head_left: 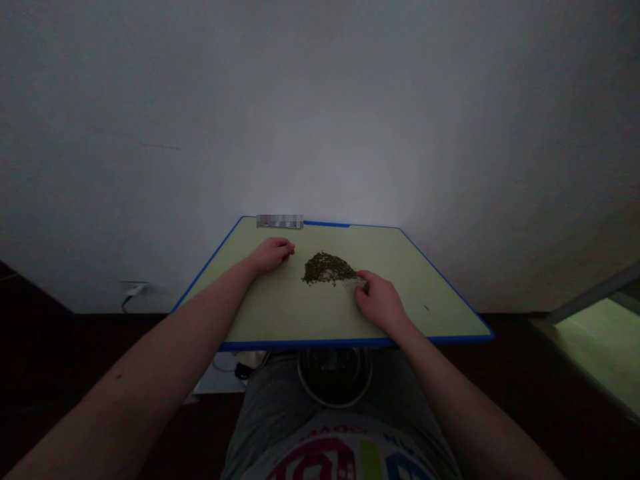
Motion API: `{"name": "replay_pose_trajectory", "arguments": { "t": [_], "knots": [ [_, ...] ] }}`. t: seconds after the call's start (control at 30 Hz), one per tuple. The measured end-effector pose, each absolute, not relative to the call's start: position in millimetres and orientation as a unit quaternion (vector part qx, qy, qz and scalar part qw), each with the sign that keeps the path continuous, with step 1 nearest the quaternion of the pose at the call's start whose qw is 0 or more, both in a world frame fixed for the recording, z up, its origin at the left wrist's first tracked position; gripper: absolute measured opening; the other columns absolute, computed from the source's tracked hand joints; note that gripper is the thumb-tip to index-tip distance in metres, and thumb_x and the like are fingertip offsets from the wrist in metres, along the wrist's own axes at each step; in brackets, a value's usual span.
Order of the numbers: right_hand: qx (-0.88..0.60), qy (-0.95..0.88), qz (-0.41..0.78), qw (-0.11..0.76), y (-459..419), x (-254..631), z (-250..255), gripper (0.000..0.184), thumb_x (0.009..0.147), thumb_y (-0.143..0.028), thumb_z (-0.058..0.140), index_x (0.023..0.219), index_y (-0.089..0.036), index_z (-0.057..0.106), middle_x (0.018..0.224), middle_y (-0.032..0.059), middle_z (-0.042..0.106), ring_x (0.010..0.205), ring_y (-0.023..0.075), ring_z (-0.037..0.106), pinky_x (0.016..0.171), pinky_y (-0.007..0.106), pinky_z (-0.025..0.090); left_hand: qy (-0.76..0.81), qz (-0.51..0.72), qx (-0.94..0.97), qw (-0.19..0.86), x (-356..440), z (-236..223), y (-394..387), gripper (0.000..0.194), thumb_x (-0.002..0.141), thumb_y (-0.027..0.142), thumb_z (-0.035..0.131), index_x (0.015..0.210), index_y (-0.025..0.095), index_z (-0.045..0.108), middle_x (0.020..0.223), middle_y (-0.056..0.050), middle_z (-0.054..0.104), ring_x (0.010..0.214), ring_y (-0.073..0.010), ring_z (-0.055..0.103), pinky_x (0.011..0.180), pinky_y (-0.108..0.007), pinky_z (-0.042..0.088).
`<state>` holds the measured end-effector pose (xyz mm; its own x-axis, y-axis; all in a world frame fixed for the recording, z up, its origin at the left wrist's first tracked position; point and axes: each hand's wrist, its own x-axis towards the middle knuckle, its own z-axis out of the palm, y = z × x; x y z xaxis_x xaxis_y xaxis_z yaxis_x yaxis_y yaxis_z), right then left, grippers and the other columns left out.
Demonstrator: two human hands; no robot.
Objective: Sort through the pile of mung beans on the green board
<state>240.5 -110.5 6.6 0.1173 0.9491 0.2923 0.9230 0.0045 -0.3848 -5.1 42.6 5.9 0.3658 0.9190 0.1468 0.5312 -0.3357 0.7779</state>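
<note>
A mound of small green beans or seeds (325, 265) lies in the middle of a pale yellow-green tabletop (290, 313) with a blue edge. Just right of the mound, my right hand (383, 300) is closed on a thin, pale, see-through card (352, 285). The card's free edge reaches the near right side of the mound, where a lighter patch shows among the pieces. My left hand (273, 255) rests on the tabletop left of the mound, apart from it. Its fingers are curled in, and nothing shows in them.
A metal bowl (335, 395) sits in my lap under the table's near edge. A blurred-out strip (280, 221) lies at the far left edge. Behind the table rises a plain wall (325, 120). A small dark fleck (427, 308) lies right of my right hand.
</note>
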Motion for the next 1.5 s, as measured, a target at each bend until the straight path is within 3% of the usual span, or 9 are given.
{"name": "replay_pose_trajectory", "arguments": {
  "t": [1.5],
  "knots": [
    [-0.676, -0.689, 0.049, 0.257, -103, 256, 4, 0.038, 0.075, -0.023, 0.047, 0.112, -0.019, 0.056, 0.073, 0.0024, 0.063, 0.061, 0.0126, 0.053, 0.060, 0.023, 0.036, 0.476, 0.305, 0.758, 0.326, -4, 8, 40, 0.026, 0.072, 0.039, 0.046, 0.064, 0.015, 0.054, 0.054, 0.002, 0.049, 0.049, -0.0086, 0.041, 0.050, -0.022, 0.033]
  ]
}}
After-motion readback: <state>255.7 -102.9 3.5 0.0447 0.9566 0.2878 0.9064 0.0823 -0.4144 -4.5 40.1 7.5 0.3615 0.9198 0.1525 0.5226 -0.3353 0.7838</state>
